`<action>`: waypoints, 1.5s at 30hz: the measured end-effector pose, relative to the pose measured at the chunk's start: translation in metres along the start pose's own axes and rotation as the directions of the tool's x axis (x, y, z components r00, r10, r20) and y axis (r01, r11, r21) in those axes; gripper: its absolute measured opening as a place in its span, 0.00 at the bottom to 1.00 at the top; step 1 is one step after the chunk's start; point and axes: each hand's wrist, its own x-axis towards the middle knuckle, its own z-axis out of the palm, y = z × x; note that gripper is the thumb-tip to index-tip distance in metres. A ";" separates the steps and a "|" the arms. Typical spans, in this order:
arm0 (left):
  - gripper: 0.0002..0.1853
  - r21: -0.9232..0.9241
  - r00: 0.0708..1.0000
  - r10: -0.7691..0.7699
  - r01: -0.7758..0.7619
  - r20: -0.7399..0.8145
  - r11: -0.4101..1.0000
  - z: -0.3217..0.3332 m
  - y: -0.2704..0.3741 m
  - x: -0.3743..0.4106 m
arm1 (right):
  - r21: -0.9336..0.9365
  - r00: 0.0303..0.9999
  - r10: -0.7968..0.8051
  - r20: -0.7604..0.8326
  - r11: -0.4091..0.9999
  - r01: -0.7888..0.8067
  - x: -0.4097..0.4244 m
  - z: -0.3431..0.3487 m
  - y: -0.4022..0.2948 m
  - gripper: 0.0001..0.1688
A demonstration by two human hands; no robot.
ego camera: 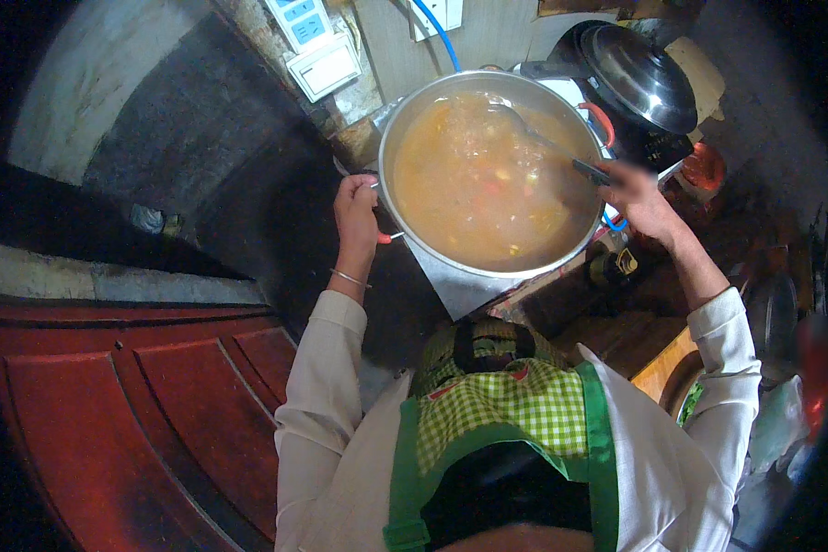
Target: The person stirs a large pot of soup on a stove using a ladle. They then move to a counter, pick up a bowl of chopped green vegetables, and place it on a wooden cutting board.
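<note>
A wide metal pot [491,274] full of orange-brown, steaming soup [469,200] stands in front of me. Pale and reddish pieces float in the liquid. My left hand [357,210] is closed around the pot's red side handle [384,238], with most of that handle hidden by the fingers. Over the opposite rim, my right hand [638,196] grips the dark handle of a long metal cooking utensil [548,143]. Its shaft slants away to the left into the soup, where the submerged head shows only faintly. The pot's other red handle [600,124] is bare.
A black cooker with a steel-lidded pan [638,76] stands behind at the right. A blue hose [445,34] runs behind the pot, near a power strip [303,21]. Below my right forearm is a yellow-capped bottle [614,265]. A red panelled door [138,421] fills the lower left.
</note>
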 end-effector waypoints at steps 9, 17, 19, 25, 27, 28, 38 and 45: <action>0.07 0.039 0.999 -0.013 0.015 -0.030 0.999 0.002 0.008 -0.003 | 0.402 0.942 0.159 0.295 0.874 -0.273 -0.015 0.005 -0.013 0.16; 0.07 0.046 1.000 0.018 -0.017 -0.026 0.999 0.001 0.006 -0.001 | 0.562 0.898 0.169 0.407 0.728 -0.392 -0.030 0.017 -0.007 0.17; 0.07 0.056 1.000 -0.007 0.009 -0.030 0.998 0.000 0.006 -0.002 | 0.619 0.875 0.205 0.439 0.637 -0.460 -0.035 0.018 -0.010 0.18; 0.08 0.054 1.000 0.017 -0.015 -0.024 0.998 -0.002 -0.002 0.001 | 0.740 0.851 0.227 0.474 0.420 -0.525 -0.049 0.015 -0.011 0.20; 0.08 0.043 1.000 -0.006 0.006 -0.021 0.999 -0.001 0.001 0.000 | 0.750 0.850 0.221 0.478 0.401 -0.526 -0.054 0.012 -0.011 0.20; 0.08 0.030 0.999 -0.032 0.033 -0.022 0.999 0.000 0.006 -0.002 | 0.756 0.850 0.219 0.479 0.390 -0.526 -0.056 0.011 -0.012 0.21; 0.08 0.024 1.000 0.009 -0.009 -0.006 1.000 -0.001 0.001 -0.001 | 0.761 0.865 0.177 0.470 0.415 -0.499 -0.063 0.000 -0.029 0.21; 0.08 -0.002 1.000 -0.009 0.009 -0.024 1.000 0.001 0.001 -0.002 | 0.800 0.887 0.189 0.421 0.384 -0.461 -0.061 -0.003 -0.039 0.21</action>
